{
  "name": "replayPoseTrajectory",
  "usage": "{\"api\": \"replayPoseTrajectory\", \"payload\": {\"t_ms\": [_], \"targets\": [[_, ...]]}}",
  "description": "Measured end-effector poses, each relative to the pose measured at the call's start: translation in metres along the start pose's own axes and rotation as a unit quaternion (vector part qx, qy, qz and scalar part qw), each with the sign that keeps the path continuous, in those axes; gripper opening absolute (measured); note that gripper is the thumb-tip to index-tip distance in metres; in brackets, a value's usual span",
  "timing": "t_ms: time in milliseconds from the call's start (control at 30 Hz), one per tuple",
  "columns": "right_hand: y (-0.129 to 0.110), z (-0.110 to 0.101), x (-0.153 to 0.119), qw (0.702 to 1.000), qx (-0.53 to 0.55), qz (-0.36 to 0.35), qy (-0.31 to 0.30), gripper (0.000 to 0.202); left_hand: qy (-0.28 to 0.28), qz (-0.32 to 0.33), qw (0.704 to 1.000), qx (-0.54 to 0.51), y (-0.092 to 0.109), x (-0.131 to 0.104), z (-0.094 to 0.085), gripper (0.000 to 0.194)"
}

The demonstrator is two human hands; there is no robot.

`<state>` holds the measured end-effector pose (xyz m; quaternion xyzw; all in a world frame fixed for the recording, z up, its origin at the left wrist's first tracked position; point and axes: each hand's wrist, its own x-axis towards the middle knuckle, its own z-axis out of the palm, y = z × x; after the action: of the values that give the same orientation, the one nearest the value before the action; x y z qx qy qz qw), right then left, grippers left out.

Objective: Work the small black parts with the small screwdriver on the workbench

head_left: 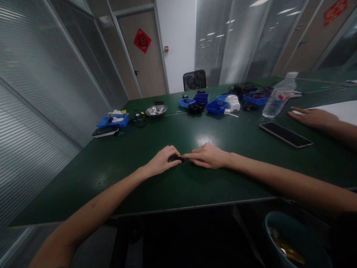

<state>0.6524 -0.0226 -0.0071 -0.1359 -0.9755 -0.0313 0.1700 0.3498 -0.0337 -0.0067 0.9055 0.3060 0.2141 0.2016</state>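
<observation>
Head view: of my hands, the left pinches a small dark item at the worktop surface; the right points its index finger to the item's end; whether it also grips, I cannot tell; handling appears under way, release not yet done; the metal bowl holds small pieces; the leftmost blue tray holds white and dark articles; the teal bin holds a yellow wrapper.

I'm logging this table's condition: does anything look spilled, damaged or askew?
No spill or damage stands out. The clear bottle beyond the phone appears tilted right, but the glass panels behind slant likewise, so probably just lens distortion.
</observation>
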Motion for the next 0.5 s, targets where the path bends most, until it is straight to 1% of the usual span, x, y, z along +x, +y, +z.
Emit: {"api": "replayPoseTrajectory", "payload": {"t_ms": [367, 433, 500], "targets": [[-0.001, -0.003, 0.001, 1.000, 0.010, 0.005, 0.001, 0.047, 0.000, -0.002, 1.000, 0.000, 0.003, -0.002, -0.002, 0.021], [-0.002, -0.003, 0.001, 1.000, 0.011, 0.004, 0.002, 0.047, 0.034, -0.011, 0.999, 0.010, 0.011, 0.000, -0.004, 0.027], [-0.002, -0.002, 0.001, 1.000, 0.011, 0.003, 0.001, 0.046, 0.099, 0.001, 0.995, 0.024, 0.028, 0.000, -0.008, 0.032]]}}
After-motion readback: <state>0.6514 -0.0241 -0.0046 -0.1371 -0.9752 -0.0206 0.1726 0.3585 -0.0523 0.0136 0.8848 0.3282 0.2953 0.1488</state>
